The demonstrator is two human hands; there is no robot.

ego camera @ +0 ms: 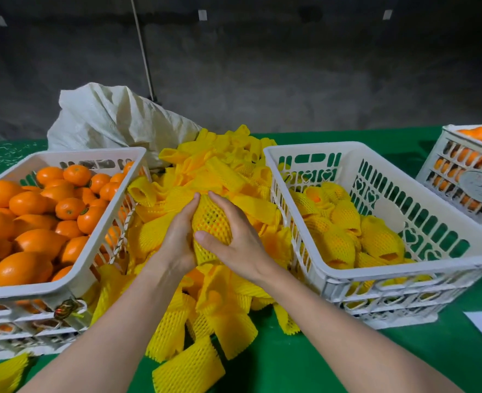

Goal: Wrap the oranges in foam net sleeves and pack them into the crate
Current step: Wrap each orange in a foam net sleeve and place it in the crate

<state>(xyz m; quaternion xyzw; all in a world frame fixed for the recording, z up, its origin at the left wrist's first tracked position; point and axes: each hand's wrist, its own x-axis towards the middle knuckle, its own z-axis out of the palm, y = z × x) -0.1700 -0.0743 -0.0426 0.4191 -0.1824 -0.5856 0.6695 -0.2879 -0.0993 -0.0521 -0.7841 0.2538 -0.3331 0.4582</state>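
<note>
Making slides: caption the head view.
Left hand and right hand hold a sleeved orange above the sleeve pile, between supply crate and packing crate.

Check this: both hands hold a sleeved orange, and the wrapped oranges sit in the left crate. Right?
Wrong crate. The head view shows the wrapped oranges in the right crate; the left crate holds bare oranges. The left hand and right hand do hold a sleeved orange.

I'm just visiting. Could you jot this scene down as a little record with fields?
Left hand: holds sleeved orange
Right hand: holds the same orange, thumb across it
Left crate: bare oranges
Right crate: wrapped oranges, partly filled
Between crates: pile of yellow foam sleeves
Behind pile: white sack
Surface: green table
</note>
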